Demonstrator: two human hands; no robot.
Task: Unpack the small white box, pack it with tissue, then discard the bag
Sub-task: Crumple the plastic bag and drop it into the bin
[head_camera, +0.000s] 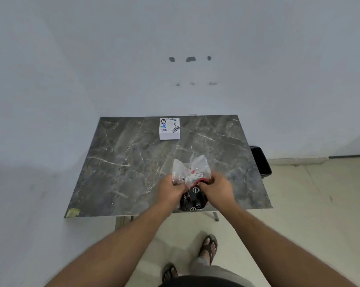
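Note:
A small white box (169, 129) with stickers on its lid stands shut at the far edge of the dark marble table (121, 162). Near the front edge lies a plastic bag (192, 191), black and red with white lettering at its lower part, clear and crumpled at its top. My left hand (171, 188) grips the bag's left side. My right hand (216, 188) grips its right side at the red band. The bag's contents are hidden, and no tissue is visible apart from what the bag may hold.
A black bin (260, 162) stands on the floor just past the table's right edge. The table's far edge meets a white wall. A yellowish scrap (72, 212) sits at the front left corner. My sandalled feet (208, 248) are on the tiled floor below.

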